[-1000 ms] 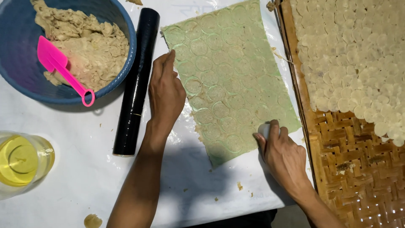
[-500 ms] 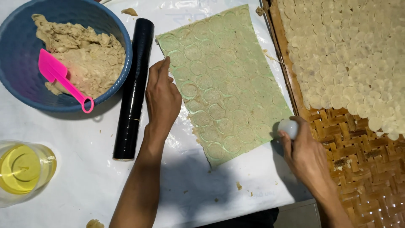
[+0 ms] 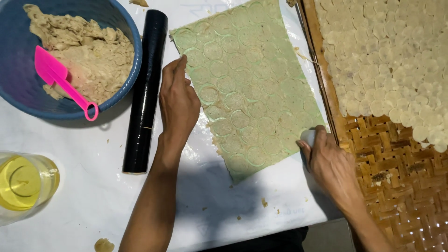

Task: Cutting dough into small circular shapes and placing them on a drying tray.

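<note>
Seen from the head camera, a thin rectangular sheet of pale green rolled dough, stamped all over with circles, lies on the white plastic-covered table. Its long axis runs from the near edge, by the person, up and slightly left toward the far side.

Along the sheet's left edge lies the left hand, flat, palm down, fingers stretched out and close together; the fingertips touch the dough's edge and grip nothing. Just left of that hand, a black cylindrical roller lies nearly parallel to the sheet.

At the sheet's near right corner, the right hand is curled closed around a small round white cutter, which sits just at the dough's right edge. So the uncut corner of the sheet lies directly to the left of and below those fingers, and this hand is the nearer one to it.

Right of the sheet, a woven bamboo tray carries many pale cut discs in its far part. At far left stands a blue bowl of beige dough with a pink plastic spatula, and nearer, a clear cup of yellow oil.
</note>
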